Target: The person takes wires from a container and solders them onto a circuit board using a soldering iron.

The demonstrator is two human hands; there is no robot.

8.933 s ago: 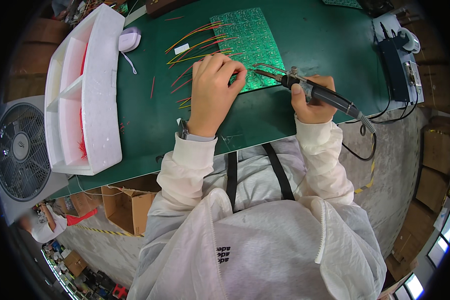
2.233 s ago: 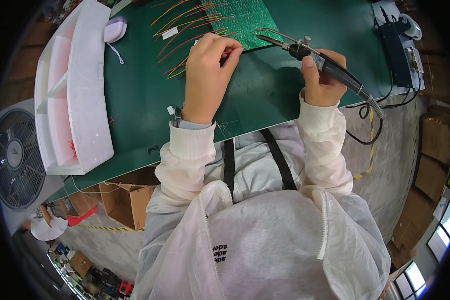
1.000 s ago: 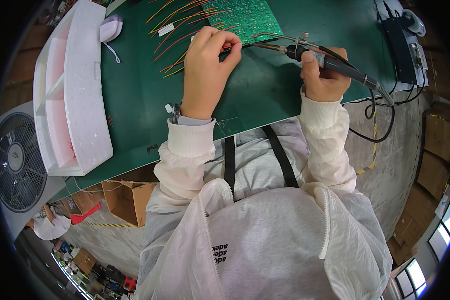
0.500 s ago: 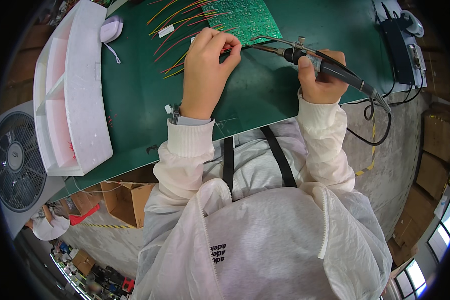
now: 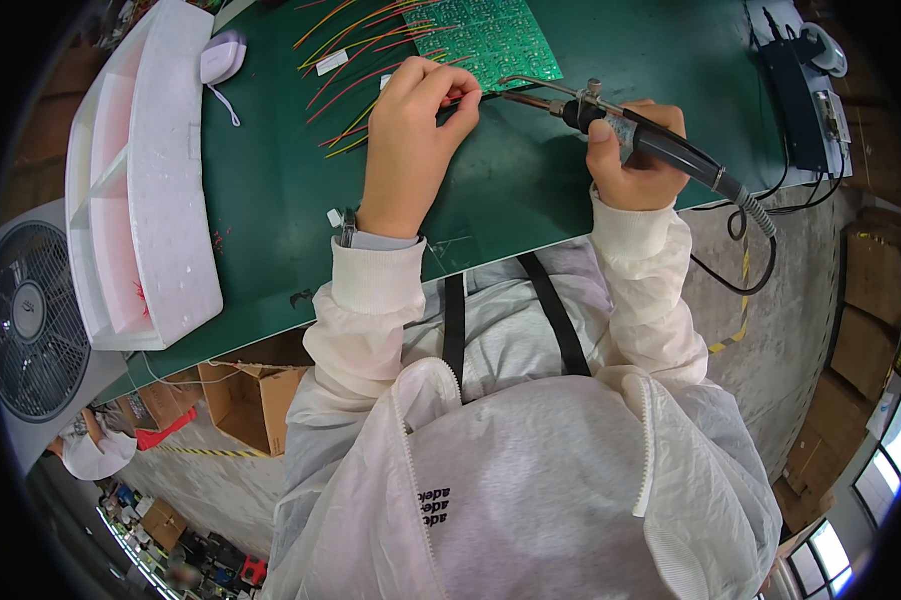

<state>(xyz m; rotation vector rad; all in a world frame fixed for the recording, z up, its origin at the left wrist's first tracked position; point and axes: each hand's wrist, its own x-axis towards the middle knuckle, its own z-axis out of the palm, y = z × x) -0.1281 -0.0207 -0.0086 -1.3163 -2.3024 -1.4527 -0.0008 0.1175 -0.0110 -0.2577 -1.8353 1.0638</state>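
My left hand is closed in a pinch at the near edge of a green circuit board panel. Between its fingertips a red wire shows in part. Several red and yellow wires fan out leftward from the board. My right hand wraps round the dark handle of a soldering iron, which has a thin metal feed tube clamped above its barrel. The iron's tip points left, close to my left fingertips and the board's edge; whether it touches anything there I cannot tell.
On the green table a white foam divided tray stands at left, beside a lilac case. A dark box-shaped unit with cables sits at right. A fan and cardboard box flank the table; another person is beyond.
The soldering iron and my right hand have shifted slightly left, bringing the tip nearer my left fingertips. My left hand keeps its pinch in nearly the same place.
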